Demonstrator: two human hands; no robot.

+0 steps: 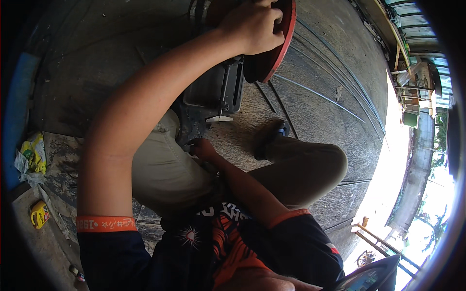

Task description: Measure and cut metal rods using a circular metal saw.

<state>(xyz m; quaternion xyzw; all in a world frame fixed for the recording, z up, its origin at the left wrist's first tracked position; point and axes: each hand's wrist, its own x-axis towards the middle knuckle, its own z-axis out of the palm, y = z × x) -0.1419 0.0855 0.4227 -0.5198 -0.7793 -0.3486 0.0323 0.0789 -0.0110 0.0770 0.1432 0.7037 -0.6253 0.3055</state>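
A cut-off saw (pixel 211 92) with a dark metal base stands on the floor in front of me. Its round, red-rimmed guard or disc (pixel 281 56) rises at the top of the view. My left hand (pixel 255 29) reaches up to it, fingers curled against its side; whatever they grip is hidden. Low by the near end of the saw's base, my right hand (pixel 204 149) is closed on a dark part that I cannot make out. A screw rod (pixel 225 82) runs along the base, with a pale metal plate (pixel 219 118) at its near end.
Several long thin metal rods (pixel 335 68) lie on the floor to the right. My bent right leg (pixel 310 162) is beside the saw. At the left are a yellow-green bag (pixel 34 153) and a yellow bottle (pixel 40 214). Wooden racks (pixel 412 92) stand far right, near a bright opening.
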